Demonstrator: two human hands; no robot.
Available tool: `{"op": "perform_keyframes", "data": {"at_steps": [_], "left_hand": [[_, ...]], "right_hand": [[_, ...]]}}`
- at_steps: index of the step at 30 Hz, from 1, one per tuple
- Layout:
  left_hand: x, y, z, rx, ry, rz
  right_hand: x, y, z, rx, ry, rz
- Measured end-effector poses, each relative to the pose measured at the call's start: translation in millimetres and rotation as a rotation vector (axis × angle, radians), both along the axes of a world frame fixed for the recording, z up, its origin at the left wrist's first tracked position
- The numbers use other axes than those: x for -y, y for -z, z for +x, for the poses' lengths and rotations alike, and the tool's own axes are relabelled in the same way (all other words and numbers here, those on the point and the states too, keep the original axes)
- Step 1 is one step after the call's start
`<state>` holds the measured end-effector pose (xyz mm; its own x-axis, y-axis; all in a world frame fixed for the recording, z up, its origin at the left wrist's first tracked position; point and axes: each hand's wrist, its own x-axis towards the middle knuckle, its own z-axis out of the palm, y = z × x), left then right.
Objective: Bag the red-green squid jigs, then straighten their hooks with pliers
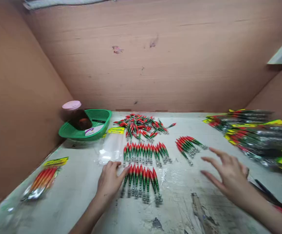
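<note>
Slim red-and-green fishing lures with silvery ends lie on the white tabletop. My left hand (110,178) is at the left end of the front row of lures (141,182), thumb against or just beside the outermost one. Its thumb and forefinger are apart, and I see nothing held between them. To the right, my right hand (228,172) hovers with spread fingers and nothing in it, close to a fanned group of lures (188,146). Behind the front row runs a second row of lures (143,152), and farther back is a loose heap of lures (141,123).
Clear plastic bags (111,146) with yellow tops lie left of the rows. A green basket (99,115) holds a pink-lidded jar (72,105). One packed bag (43,178) lies far left; packed bags (255,136) pile up at right, near red-handled scissors (269,195). Cardboard-coloured walls surround the table.
</note>
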<state>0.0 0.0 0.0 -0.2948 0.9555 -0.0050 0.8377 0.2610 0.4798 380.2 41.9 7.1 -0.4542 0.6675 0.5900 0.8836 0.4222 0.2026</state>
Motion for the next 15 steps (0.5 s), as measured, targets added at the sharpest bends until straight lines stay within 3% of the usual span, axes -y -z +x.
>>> {"op": "perform_keyframes", "data": {"at_steps": [3,6,11,15], "left_hand": [[-15,-10.3,-22,-0.081,-0.146,0.073],[-39,-18.3,-51,-0.131,-0.294,0.105],[-76,-14.3,-85,-0.024,-0.351,0.039],[-81,-11.6,-94,0.131,-0.396,0.054]], "right_hand": [[24,22.8,-30,-0.041,-0.076,-0.06],[35,34.9,-46,-0.136,-0.129,-0.115],[38,32.5,-67,-0.295,-0.179,-0.177],[52,23.9,-99,-0.36,-0.293,-0.268]]}}
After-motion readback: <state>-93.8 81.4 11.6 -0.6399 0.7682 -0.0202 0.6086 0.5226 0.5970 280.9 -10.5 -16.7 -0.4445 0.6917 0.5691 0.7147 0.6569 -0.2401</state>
